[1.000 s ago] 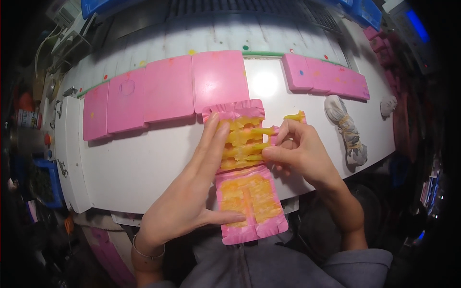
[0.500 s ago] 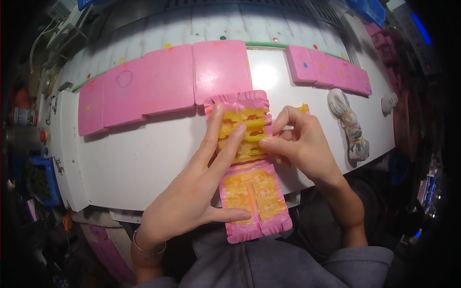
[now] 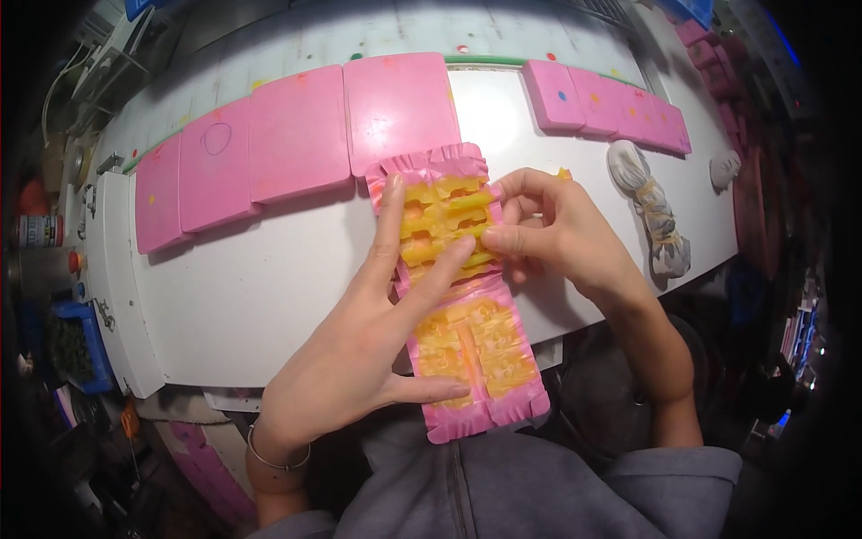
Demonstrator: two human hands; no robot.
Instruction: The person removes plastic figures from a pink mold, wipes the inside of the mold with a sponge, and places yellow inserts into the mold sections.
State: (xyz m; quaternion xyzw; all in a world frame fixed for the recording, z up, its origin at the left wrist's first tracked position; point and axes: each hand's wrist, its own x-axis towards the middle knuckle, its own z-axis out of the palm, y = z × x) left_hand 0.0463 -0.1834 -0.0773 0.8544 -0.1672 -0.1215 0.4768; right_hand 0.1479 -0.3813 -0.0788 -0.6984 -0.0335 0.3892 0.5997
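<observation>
You're spreading your left hand (image 3: 350, 337) wide over the pink two-part mold (image 3: 467, 292) – fingers on the upper half, thumb on the lower – likely bracing both halves at once. Your right hand (image 3: 566, 235) is curling in a near-closed pinch at the upper half's right edge; whether it's gripping anything is unclear. The mold is lying open at the near edge of the white surface (image 3: 260, 296), its frilled pink rims framing a glossy, ridged yellow lining (image 3: 440, 220).
</observation>
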